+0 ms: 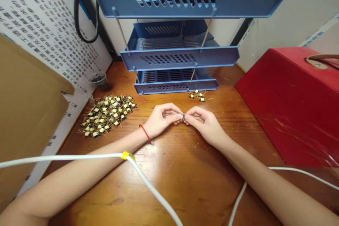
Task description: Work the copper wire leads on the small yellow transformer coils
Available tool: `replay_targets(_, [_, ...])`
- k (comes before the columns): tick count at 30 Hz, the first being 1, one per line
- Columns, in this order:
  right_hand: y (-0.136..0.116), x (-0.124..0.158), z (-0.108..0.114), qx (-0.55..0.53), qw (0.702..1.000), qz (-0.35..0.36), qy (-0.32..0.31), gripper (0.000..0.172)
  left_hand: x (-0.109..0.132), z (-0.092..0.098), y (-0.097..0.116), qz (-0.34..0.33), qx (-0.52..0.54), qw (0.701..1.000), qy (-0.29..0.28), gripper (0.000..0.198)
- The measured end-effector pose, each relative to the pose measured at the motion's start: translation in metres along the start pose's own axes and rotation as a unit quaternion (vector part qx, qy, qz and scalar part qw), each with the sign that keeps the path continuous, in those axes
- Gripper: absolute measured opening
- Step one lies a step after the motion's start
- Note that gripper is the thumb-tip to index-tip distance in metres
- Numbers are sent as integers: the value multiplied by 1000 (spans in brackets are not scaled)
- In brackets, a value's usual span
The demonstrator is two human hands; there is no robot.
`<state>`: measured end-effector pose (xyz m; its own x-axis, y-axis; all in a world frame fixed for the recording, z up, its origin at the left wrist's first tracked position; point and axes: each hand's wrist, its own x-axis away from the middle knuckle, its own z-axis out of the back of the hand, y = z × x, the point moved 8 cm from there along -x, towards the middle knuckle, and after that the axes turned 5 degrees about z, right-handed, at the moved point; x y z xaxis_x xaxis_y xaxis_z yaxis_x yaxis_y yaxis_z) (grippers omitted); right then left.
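Both hands meet over the middle of the wooden table. My left hand (pixel 167 117) pinches a small transformer (pixel 182 117), black with a pale yellow wrap, between thumb and fingers. From the other side my right hand (pixel 199 119) closes its thumb and fingertips on the same part. The fingertips hide most of it. To the left lies a heap of similar small transformers (pixel 107 114) with thin copper-coloured wires. Several more transformers (pixel 197 95) sit in a little group beyond my right hand.
A blue tiered tray rack (pixel 180 60) stands at the back. A clear cup (pixel 100 80) with dark bits is behind the heap. A red box (pixel 286 102) is at the right, cardboard (pixel 29 113) at the left. A white cable (pixel 148 183) crosses the near view.
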<state>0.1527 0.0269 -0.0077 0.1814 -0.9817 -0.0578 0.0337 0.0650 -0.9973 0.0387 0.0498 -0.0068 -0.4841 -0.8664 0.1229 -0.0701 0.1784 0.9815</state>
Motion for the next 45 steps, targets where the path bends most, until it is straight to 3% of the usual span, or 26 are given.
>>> replay_targets(9, [3,-2,3,3,1000,-14,9,21,0,2,-1,7,4,1000,12,22])
replay_targets(17, [1,0,-1,4,1000,6,4,19,-1,2,0,5,5,1000,-7,21])
replay_targets(27, [-5,4,-3,104,993,50,4,8,-2,-1,-2,18,-1,999,-40,19])
replay_targets(34, [-5,3,0,84,995,47,27,8,-2,-2,-1,18,-2,998,-55,17])
replay_targets(45, [-2,0,1,77,996,42,24,12,-3,3,-2,22,36,999,-25,20])
